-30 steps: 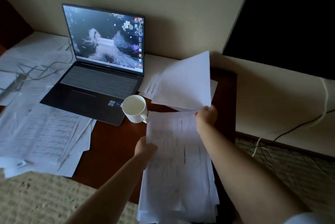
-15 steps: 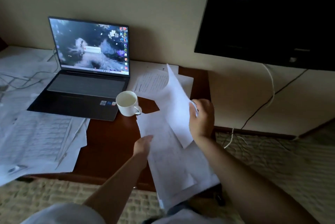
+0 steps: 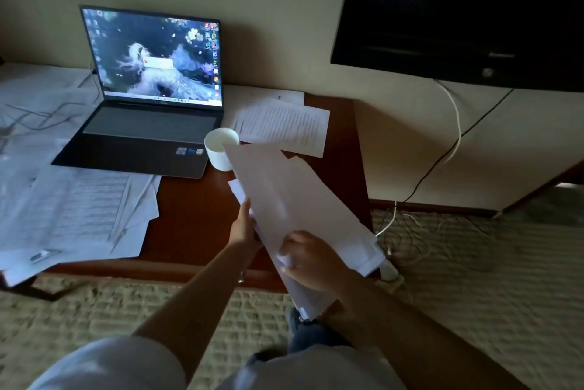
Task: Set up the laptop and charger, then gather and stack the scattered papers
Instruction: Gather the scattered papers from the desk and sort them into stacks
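Note:
An open laptop [image 3: 148, 124] with a lit screen stands on the brown table [image 3: 196, 219] at the back left. A stack of white papers [image 3: 297, 209] lies tilted over the table's right front corner. My right hand [image 3: 308, 258] grips the stack's near edge, fingers curled over the sheets. My left hand [image 3: 243, 225] holds the stack's left edge. More printed sheets [image 3: 284, 125] lie behind the stack, right of the laptop. Scattered papers [image 3: 72, 209] cover the table's left side. A thin cable [image 3: 47, 117] runs left from the laptop over those papers.
A white cup [image 3: 221, 149] stands between the laptop and the stack, partly hidden by the top sheet. A dark TV [image 3: 458, 13] hangs on the wall at the right. Black and white cables [image 3: 452, 143] trail down to the woven carpet [image 3: 474, 279].
My right hand has brought the lifted sheet down onto the stack and moved toward me along its edge. The stack has swung to a slant. The camera pulled back.

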Available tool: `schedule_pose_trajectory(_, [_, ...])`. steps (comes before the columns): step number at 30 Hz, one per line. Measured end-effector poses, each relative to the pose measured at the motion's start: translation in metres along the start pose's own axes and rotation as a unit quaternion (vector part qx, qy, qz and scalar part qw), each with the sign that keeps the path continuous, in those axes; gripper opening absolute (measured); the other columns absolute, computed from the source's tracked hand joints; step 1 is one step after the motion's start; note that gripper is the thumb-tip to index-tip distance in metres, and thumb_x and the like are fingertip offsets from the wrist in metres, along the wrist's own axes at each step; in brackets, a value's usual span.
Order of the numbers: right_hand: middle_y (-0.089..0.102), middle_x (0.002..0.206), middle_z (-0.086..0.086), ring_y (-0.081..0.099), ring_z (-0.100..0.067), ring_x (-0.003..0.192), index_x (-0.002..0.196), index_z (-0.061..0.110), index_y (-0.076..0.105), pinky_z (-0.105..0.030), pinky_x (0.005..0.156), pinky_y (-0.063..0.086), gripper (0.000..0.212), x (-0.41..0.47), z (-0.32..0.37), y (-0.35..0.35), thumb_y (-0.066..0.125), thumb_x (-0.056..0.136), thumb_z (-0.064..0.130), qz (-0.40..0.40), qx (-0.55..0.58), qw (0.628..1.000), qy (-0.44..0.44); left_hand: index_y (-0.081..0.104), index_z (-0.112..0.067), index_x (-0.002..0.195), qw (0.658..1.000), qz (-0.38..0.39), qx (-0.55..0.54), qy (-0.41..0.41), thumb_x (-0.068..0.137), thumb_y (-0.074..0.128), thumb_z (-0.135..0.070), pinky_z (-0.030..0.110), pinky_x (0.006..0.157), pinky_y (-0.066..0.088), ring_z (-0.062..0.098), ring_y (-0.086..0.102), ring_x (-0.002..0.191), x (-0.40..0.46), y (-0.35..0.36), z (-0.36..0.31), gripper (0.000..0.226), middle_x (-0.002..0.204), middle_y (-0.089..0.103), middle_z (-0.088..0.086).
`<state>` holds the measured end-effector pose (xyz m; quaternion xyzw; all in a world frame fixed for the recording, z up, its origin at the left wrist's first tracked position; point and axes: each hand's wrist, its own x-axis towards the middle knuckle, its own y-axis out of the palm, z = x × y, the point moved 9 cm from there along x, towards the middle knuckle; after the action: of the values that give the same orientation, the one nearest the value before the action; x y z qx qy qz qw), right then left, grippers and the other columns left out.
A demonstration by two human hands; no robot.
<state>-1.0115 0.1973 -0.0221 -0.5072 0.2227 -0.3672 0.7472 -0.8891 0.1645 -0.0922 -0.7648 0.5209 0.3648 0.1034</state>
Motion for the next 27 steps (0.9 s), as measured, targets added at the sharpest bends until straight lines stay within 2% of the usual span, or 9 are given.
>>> schedule_pose_trajectory(2, [0.057,0.092,-0.006,0.051,-0.017,0.089,0.082,0.004,0.065,-0.029,0.075,0.044,0.020,-0.001,-0.005,0.000,0.057,0.085,0.022,0.005,0.020,0.999,0.028,0.064,-0.006,0.100,0.999,-0.015,0.022,0.018,0.094,0.051,-0.041,0.042,0.080,0.051,0.030,0.063,0.089,-0.002,-0.004,0.000,0.037,0.094,0.067,0.014])
schedule_pose_trajectory(6, [0.057,0.078,-0.015,0.053,-0.022,0.071,0.075,-0.001,0.060,-0.037,0.065,0.043,0.037,-0.002,-0.033,0.000,0.050,0.094,0.029,-0.004,0.132,0.979,0.157,0.067,-0.006,0.073,0.985,-0.032,0.152,0.070,0.089,0.064,-0.022,0.048,0.076,0.055,0.033,0.065,0.084,0.007,-0.008,-0.005,0.022,0.093,0.067,0.027])
schedule_pose_trajectory(10, [0.060,0.109,-0.006,0.055,-0.020,0.103,0.111,0.009,0.063,-0.030,0.087,0.045,0.028,0.002,-0.058,-0.012,0.054,0.093,0.029,-0.058,0.107,0.969,0.214,0.068,-0.012,0.063,0.974,-0.026,0.199,0.108,0.083,0.073,-0.019,0.043,0.078,0.055,0.026,0.063,0.077,0.005,0.002,-0.017,0.022,0.080,0.069,0.016])
schedule_pose_trajectory(13, [0.057,0.124,-0.003,0.053,-0.019,0.115,0.126,0.013,0.056,-0.029,0.096,0.042,0.041,0.011,-0.073,-0.005,0.060,0.090,0.032,-0.037,0.218,0.934,0.282,0.069,-0.009,0.067,0.971,0.000,0.211,0.116,0.079,0.077,-0.021,0.038,0.073,0.055,0.024,0.063,0.072,0.007,0.011,-0.018,0.019,0.076,0.069,0.011])
schedule_pose_trajectory(18, [0.055,0.121,0.002,0.055,-0.014,0.110,0.129,0.015,0.051,-0.029,0.090,0.048,0.068,0.025,-0.079,0.016,0.072,0.075,0.050,-0.003,0.266,0.913,0.308,0.069,-0.003,0.070,0.976,0.004,0.191,0.102,0.074,0.081,-0.023,0.027,0.058,0.054,0.019,0.063,0.063,0.015,0.014,-0.013,0.023,0.074,0.069,0.010])
schedule_pose_trajectory(22, [0.061,0.110,0.006,0.060,-0.012,0.101,0.117,0.021,0.059,-0.033,0.085,0.054,0.073,0.030,-0.082,0.030,0.063,0.060,0.066,0.011,0.267,0.905,0.331,0.070,-0.004,0.072,0.987,0.021,0.142,0.069,0.084,0.071,-0.033,0.041,0.075,0.054,0.027,0.062,0.073,0.023,0.014,0.001,0.031,0.081,0.068,0.019])
schedule_pose_trajectory(25, [0.061,0.099,0.003,0.060,-0.014,0.091,0.103,0.021,0.062,-0.031,0.078,0.052,0.043,0.028,-0.087,0.033,0.056,0.071,0.049,0.022,0.287,0.888,0.358,0.070,-0.001,0.078,0.990,0.027,0.129,0.046,0.088,0.066,-0.034,0.044,0.080,0.054,0.030,0.064,0.078,0.030,0.012,0.008,0.035,0.090,0.070,0.023])
schedule_pose_trajectory(26, [0.059,0.086,0.003,0.057,-0.014,0.080,0.088,0.019,0.060,-0.029,0.071,0.047,0.020,0.026,-0.090,0.030,0.055,0.078,0.035,0.008,0.297,0.882,0.367,0.070,-0.001,0.078,0.989,0.018,0.135,0.050,0.089,0.065,-0.032,0.042,0.078,0.055,0.028,0.064,0.076,0.032,0.009,0.007,0.034,0.088,0.070,0.020])
schedule_pose_trajectory(27, [0.052,0.072,0.004,0.049,-0.015,0.068,0.071,0.018,0.051,-0.028,0.063,0.040,0.012,0.025,-0.095,0.024,0.052,0.083,0.023,-0.020,0.296,0.877,0.377,0.069,-0.001,0.076,0.986,0.007,0.157,0.061,0.089,0.065,-0.031,0.038,0.073,0.055,0.025,0.064,0.073,0.033,0.007,0.003,0.033,0.084,0.069,0.017])
